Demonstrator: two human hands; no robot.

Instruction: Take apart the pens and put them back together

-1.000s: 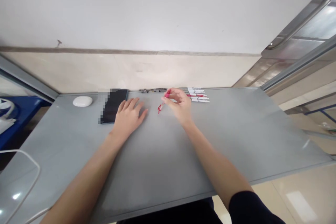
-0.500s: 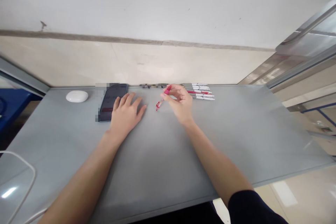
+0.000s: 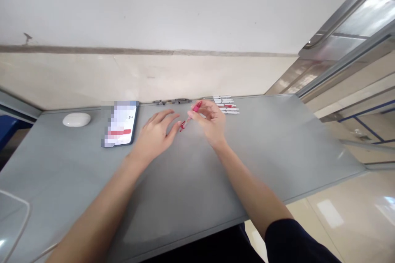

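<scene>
Between the thumb and fingers of my right hand (image 3: 213,125) is a red pen (image 3: 197,106), tilted, its thick red end up and its clear, red-clipped end pointing down-left. My left hand (image 3: 156,135) is open just left of it, fingers loosely curved and apart. Its thumb tip comes close to the pen's lower end; whether they touch I cannot tell. Behind my right hand, several white-ended pens (image 3: 227,111) lie side by side, one with red on it. Their other ends are partly hidden by the hand.
Several dark pens or pen parts (image 3: 171,102) lie along the wall at the back of the grey table (image 3: 191,193). A phone (image 3: 131,129) with a lit screen lies left of my left hand. Further left are a white rounded case (image 3: 76,119) and a white cable (image 3: 26,213).
My left hand has moved off the phone, rightward to the pen's lower end. The phone's screen has gone from dark to lit. The view has shifted somewhat; my right hand still grips the pen.
</scene>
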